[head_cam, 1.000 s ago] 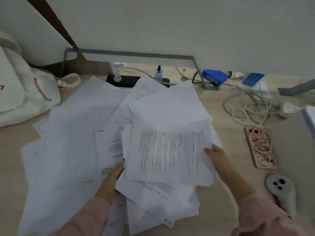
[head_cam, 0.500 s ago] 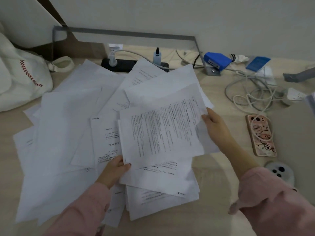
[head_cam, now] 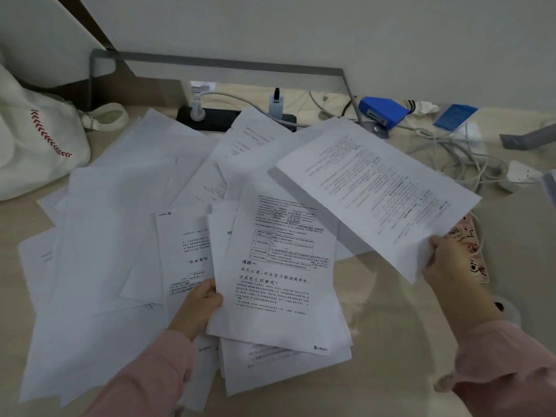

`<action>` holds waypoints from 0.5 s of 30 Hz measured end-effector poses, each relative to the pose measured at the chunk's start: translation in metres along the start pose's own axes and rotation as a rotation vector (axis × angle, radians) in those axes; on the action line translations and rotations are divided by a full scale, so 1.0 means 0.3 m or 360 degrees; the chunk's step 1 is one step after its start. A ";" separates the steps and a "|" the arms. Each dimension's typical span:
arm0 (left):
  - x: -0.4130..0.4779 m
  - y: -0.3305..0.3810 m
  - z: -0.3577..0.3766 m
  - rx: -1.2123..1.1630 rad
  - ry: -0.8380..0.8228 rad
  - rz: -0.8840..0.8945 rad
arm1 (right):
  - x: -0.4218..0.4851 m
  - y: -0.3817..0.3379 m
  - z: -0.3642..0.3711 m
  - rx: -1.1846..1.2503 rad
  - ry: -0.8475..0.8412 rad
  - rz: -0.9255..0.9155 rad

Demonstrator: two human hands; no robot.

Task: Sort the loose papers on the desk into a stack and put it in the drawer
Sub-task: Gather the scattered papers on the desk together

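Observation:
Loose white papers [head_cam: 114,245] lie scattered across the left and middle of the wooden desk [head_cam: 391,341]. My left hand [head_cam: 200,307] grips the left edge of a small stack of printed sheets [head_cam: 279,284] resting near the desk's front. My right hand [head_cam: 448,266] pinches the corner of a single printed sheet [head_cam: 376,188], which is lifted off the desk and tilted toward the right. No drawer is in view.
A white canvas bag [head_cam: 36,139] sits at the far left. A black power strip [head_cam: 216,120], a blue stapler [head_cam: 382,111] and tangled white cables [head_cam: 460,164] line the back. A pink-cased phone [head_cam: 472,251] lies under my right hand, beside a white round device [head_cam: 508,311].
My right hand has lifted the top printed sheet off the stack and swung it up to the right. A sheet with a table and larger print is now uncovered on the stack.

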State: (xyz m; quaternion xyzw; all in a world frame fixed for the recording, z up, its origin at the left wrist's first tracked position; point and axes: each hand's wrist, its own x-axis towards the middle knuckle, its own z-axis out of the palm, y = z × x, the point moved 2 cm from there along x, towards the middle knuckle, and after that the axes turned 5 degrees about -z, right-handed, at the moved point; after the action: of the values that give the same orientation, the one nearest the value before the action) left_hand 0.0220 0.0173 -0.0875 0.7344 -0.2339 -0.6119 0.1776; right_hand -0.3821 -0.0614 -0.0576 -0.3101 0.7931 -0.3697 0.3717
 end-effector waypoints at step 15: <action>-0.007 -0.015 0.004 -0.0073 0.0070 -0.0007 | -0.045 -0.172 0.133 -0.0237 -0.0764 -0.0142</action>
State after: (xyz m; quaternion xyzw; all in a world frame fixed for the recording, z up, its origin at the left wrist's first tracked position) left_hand 0.0212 0.0223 -0.0885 0.7440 -0.2143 -0.6011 0.1982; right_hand -0.3310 -0.0926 -0.0286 -0.4503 0.6926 -0.2420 0.5089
